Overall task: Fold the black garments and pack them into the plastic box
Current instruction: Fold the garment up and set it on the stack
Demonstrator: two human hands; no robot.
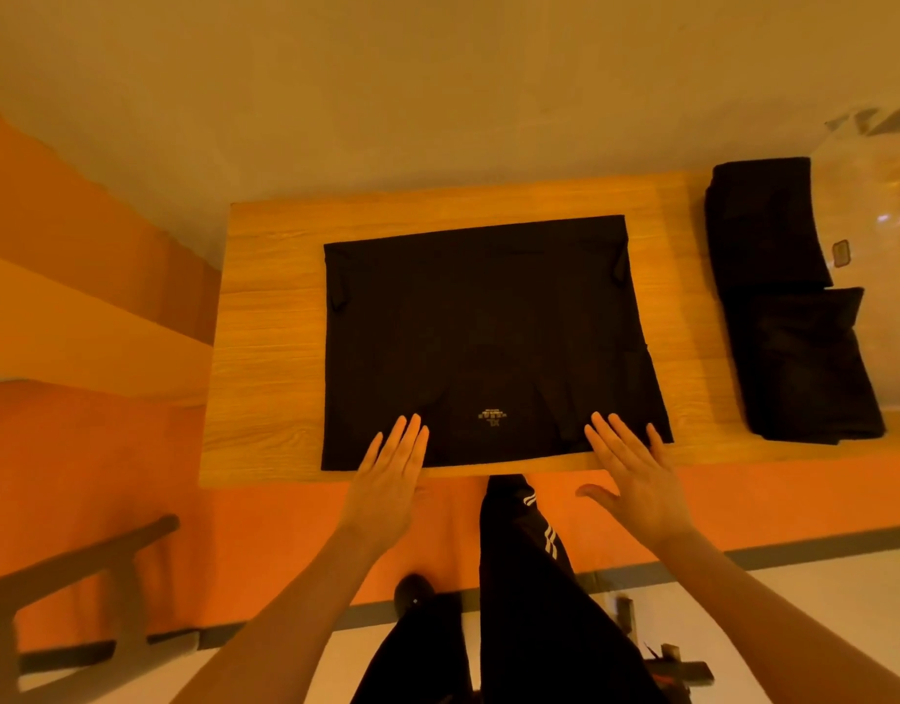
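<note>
One black fabric garment [488, 343], partly folded into a broad rectangle, lies flat in the middle of the wood-grain counter [270, 348], its near hem running right along the counter's front edge. A small pale printed label [493, 417] sits close to that near hem, between the person's hands, which suggests the collar end points toward the person and the far edge lies toward the wall. The longer side runs left to right across the counter, though the shape is close to square.

Both hands rest on the near edge with fingers spread and flat, pinching nothing: the left hand [387, 480] at the near left portion, the right hand [635, 475] at the near right portion, only the fingers on the cloth and the palms hanging off past the counter's edge.

Small flaps of fabric poke out at the far left and far right corners, so a fold made from here could trap them and leave a lumpy, uneven packet. Because the hem sits at the very lip of the counter, a careless pull could drag the garment off toward the floor.

A stack of folded black garments [788, 307] waits at the counter's right end, well apart, just beside the clear plastic box [874, 205]; a sloppy fold may not match that pile or fit the box.
</note>
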